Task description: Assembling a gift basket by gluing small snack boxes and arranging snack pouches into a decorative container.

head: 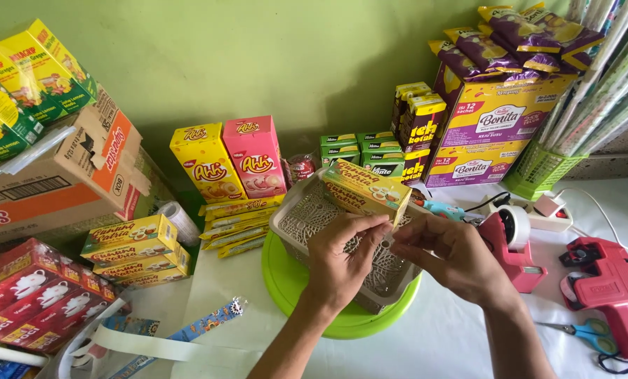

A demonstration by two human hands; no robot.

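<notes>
1. Head view: your left hand (338, 263) and right hand (451, 256) both pinch, grip clamped, a yellow box (363, 193).
2. You hold it over a grey lattice basket (303, 214) on a green round tray (286, 284).
3. Pink tape dispenser (514, 245) stands right on the surface (440, 337).

A plain green wall (314, 56) rises behind a table (454, 344) draped in white cloth — evenly, softly lit.
</notes>
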